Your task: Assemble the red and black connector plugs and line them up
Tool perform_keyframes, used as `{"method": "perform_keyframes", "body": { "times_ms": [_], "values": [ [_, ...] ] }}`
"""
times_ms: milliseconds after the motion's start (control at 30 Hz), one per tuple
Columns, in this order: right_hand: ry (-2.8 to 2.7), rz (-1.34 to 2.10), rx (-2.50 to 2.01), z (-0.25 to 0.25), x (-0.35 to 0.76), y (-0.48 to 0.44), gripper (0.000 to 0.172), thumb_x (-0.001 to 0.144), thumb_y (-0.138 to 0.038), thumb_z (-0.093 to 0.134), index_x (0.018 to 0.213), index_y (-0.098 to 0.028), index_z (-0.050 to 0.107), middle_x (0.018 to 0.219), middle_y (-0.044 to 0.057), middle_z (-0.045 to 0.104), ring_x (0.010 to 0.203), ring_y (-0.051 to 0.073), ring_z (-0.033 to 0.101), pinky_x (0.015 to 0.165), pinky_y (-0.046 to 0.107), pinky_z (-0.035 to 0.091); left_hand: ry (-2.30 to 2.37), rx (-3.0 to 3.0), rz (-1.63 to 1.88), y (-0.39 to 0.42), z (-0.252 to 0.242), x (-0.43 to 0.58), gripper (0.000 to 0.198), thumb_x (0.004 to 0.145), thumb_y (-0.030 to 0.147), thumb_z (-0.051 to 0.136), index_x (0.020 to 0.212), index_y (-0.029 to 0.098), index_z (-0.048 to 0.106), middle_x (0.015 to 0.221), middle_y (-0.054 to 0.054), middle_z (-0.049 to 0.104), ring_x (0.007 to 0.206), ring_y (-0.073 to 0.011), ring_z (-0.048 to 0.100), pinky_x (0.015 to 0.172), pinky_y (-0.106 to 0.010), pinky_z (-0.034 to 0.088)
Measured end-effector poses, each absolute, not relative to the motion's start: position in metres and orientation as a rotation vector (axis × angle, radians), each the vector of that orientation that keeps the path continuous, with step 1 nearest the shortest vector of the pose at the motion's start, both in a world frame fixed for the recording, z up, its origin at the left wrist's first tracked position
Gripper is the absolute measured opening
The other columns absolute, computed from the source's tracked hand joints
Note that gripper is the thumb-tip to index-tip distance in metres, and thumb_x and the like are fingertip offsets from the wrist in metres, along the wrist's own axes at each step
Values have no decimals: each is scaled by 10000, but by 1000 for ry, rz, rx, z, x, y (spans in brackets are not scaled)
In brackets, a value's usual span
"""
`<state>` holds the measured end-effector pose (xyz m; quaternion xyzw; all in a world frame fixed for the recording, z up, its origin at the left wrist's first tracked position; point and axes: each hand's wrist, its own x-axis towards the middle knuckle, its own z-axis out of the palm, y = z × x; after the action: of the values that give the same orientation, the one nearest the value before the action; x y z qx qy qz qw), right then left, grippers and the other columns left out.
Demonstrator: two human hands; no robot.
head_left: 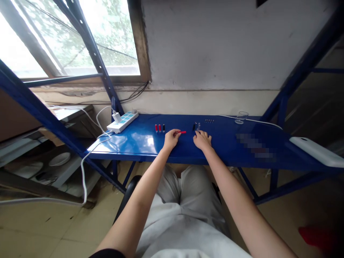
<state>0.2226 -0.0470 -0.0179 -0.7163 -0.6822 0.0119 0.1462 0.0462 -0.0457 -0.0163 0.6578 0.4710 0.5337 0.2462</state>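
My left hand point(172, 139) is closed in a pinch on a slim red tube point(182, 132), which points right, just above the blue table. To the right, my right hand point(202, 139) is low over the tabletop with its fingers apart. Its fingertips come up to a small clear plastic piece point(198, 126); whether they touch it I cannot tell. Beside that stands a short black tube point(194, 127). Left of my hands, two red tubes with pale ends, one a red tube point(156, 128) at the outer end, stand in a row with a black tube point(163, 128).
Several tiny metallic pieces point(209, 121) lie in rows at the back. A clear glass point(241, 118) stands at the back right, a white device point(317, 152) at the right end. A power strip point(123, 122) with a white cable sits at the left of the blue table point(134, 143).
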Motion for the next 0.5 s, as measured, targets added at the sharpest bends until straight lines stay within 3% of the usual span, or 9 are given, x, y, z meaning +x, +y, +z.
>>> {"method": "perform_keyframes", "body": {
  "times_ms": [133,267,367,500],
  "values": [
    [-1975,-11,-1987,-20,223,-48,440,882,-294,278,1260,-183,475,1325,123,439,1189,272,365,942,487,291,1280,1782,1456,-46,-16,45,146,748,220,594,851,138,657,726,-44,644,633,-123,560,654,-258,463],
    [-1976,-46,-1701,-18,223,-50,334,868,-285,336,1087,-175,562,1142,118,558,1058,249,469,893,412,342,1254,1719,1483,-44,-18,44,139,735,231,603,838,141,629,721,-32,624,613,-102,536,643,-242,462],
    [-1918,36,-1451,-16,222,-51,278,880,-287,318,1000,-172,541,1000,109,591,932,210,528,832,338,385,1245,1676,1506,-43,-19,43,133,724,231,612,823,142,609,714,-21,608,598,-90,522,627,-229,460],
    [-1849,219,-1268,-16,220,-51,247,890,-294,301,1019,-188,483,953,91,600,844,185,565,770,302,418,1254,1668,1488,-45,-17,43,116,721,214,611,810,140,607,709,-18,605,607,-91,529,636,-228,460]
  ]
}}
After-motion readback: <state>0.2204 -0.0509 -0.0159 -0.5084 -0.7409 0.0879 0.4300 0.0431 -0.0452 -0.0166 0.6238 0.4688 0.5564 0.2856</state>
